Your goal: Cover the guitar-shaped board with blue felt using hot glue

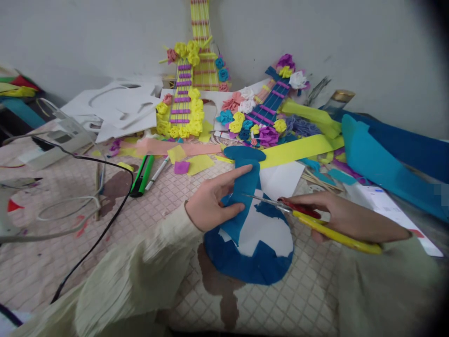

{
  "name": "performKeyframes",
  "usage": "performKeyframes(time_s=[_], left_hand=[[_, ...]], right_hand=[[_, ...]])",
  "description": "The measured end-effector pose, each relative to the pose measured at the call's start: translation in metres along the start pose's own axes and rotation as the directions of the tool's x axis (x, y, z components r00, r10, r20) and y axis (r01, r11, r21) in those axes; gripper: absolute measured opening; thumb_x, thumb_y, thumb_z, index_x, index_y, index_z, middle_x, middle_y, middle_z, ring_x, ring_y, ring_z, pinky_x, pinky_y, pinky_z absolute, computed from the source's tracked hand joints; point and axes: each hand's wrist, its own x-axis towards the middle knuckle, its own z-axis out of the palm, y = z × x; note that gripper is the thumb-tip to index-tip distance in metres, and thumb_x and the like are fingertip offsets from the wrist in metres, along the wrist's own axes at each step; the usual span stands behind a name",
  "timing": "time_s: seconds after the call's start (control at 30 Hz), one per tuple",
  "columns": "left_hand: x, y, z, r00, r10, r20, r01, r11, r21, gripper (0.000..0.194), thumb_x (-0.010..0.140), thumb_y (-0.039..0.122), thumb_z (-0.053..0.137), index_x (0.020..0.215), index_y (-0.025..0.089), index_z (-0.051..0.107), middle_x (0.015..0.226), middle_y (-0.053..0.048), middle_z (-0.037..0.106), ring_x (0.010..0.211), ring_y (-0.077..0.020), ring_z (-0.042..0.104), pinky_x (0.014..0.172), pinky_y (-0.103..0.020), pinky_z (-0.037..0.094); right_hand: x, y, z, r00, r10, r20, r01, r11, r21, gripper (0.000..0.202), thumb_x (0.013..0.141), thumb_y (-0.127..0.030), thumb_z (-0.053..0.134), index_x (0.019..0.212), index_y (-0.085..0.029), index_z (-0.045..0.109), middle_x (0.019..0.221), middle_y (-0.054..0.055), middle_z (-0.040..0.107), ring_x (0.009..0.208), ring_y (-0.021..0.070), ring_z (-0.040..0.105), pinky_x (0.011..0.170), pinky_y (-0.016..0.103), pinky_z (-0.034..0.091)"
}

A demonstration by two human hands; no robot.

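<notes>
A guitar-shaped white cutout [267, 231], partly covered with dark blue paper [259, 269], lies before me on the table. Over its neck runs a strip of teal crepe paper [247, 180], pinched between the thumb and fingers of my left hand [213, 196]. My right hand [345, 213] grips scissors [305, 217] with red and yellow handles. Their blades point left and reach the right side of the teal strip; whether they cut into it I cannot tell. A teal oval [244, 153] forms the top end of the cutout.
Paper guitars with crepe flowers, one yellow [180, 100] and one blue [268, 105], lean at the back. A green box cutter [142, 175] and a white pen [157, 172] lie left, near a black cable [119, 213]. A phone [396, 210] and teal paper [386, 164] are right.
</notes>
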Motion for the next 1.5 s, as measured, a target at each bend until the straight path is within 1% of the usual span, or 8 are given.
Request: performKeyframes(time_s=[0.1,0.13,0.3,0.6,0.77,1.13,1.3,1.5], left_hand=[[0.0001,0.0007,0.0013,1.0,-0.006,0.003,0.006,1.0,-0.018,0.063,0.072,0.011,0.061,0.13,0.021,0.04,0.129,-0.008,0.049,0.11,-0.0243,0.053,0.093,-0.038,0.046],[0.0002,0.0011,0.0016,1.0,-0.005,0.005,0.005,1.0,-0.024,0.062,0.072,0.01,0.061,0.13,0.021,0.041,0.129,-0.008,0.049,0.109,-0.024,0.054,0.093,-0.038,0.046],[0.0008,0.0026,0.0019,1.0,-0.003,0.003,0.003,0.999,-0.033,0.062,0.071,0.008,0.06,0.129,0.02,0.042,0.131,-0.007,0.048,0.11,-0.0239,0.053,0.093,-0.037,0.046],[0.0002,0.0009,0.0021,0.999,-0.017,0.041,0.018,0.999,-0.036,0.063,0.071,0.007,0.06,0.131,0.016,0.039,0.129,-0.01,0.05,0.109,-0.0239,0.054,0.092,-0.034,0.047],[-0.0007,0.0002,0.0027,0.997,-0.014,0.074,0.016,1.0,-0.027,0.063,0.072,0.008,0.06,0.131,0.016,0.039,0.124,-0.011,0.054,0.107,-0.0244,0.055,0.089,-0.035,0.048],[0.0005,-0.0019,-0.0016,0.988,-0.014,0.156,-0.002,0.995,0.098,0.065,0.072,0.009,0.058,0.132,0.017,0.036,0.113,-0.01,0.061,0.102,-0.0238,0.058,0.081,-0.032,0.051],[0.0005,-0.0002,-0.0013,0.984,-0.027,0.177,0.005,0.992,0.122,0.064,0.072,0.009,0.057,0.132,0.016,0.036,0.113,-0.01,0.061,0.099,-0.0224,0.059,0.076,-0.029,0.052],[-0.0004,-0.0018,-0.0015,0.981,-0.034,0.191,0.009,0.992,0.13,0.064,0.072,0.009,0.057,0.132,0.016,0.036,0.114,-0.01,0.06,0.099,-0.0221,0.059,0.077,-0.03,0.052]], right_hand=[[0.0011,-0.0011,-0.001,0.978,0.033,0.207,-0.021,0.998,-0.063,0.051,0.064,-0.024,0.066,0.115,-0.029,0.06,0.098,0.003,0.069,0.077,0.0218,0.064,0.064,0.029,0.051],[0.0013,-0.0011,-0.0014,0.974,0.035,0.224,-0.02,0.998,-0.066,0.051,0.066,-0.024,0.064,0.117,-0.029,0.058,0.099,0.003,0.068,0.079,0.0217,0.064,0.066,0.028,0.051],[0.0016,0.0,-0.0014,0.974,0.032,0.225,-0.018,0.998,-0.066,0.051,0.066,-0.022,0.063,0.117,-0.026,0.059,0.099,0.003,0.069,0.087,0.0234,0.063,0.073,0.029,0.05],[0.0032,-0.0044,-0.0001,0.976,0.039,0.213,-0.013,0.992,-0.124,0.046,0.066,-0.021,0.061,0.111,-0.028,0.062,0.101,0.0,0.068,0.087,0.0225,0.063,0.069,0.026,0.049],[0.0041,-0.0022,-0.0012,0.962,0.082,0.26,-0.05,0.99,-0.128,0.049,0.063,-0.021,0.062,0.112,-0.028,0.062,0.097,-0.002,0.069,0.085,0.0207,0.062,0.068,0.024,0.048],[0.0054,-0.0017,-0.0031,0.944,0.138,0.3,-0.082,0.978,-0.192,0.05,0.061,-0.023,0.063,0.111,-0.028,0.062,0.094,-0.005,0.068,0.083,0.019,0.061,0.067,0.023,0.047],[0.0036,0.0001,-0.0021,0.945,0.169,0.28,-0.112,0.972,-0.207,0.052,0.058,-0.024,0.065,0.11,-0.026,0.063,0.102,-0.003,0.067,0.088,0.0209,0.059,0.071,0.024,0.046],[0.0054,0.0047,-0.0028,0.928,0.198,0.316,-0.132,0.967,-0.219,0.047,0.058,-0.024,0.066,0.105,-0.027,0.066,0.09,-0.006,0.069,0.08,0.0204,0.06,0.064,0.023,0.045]])
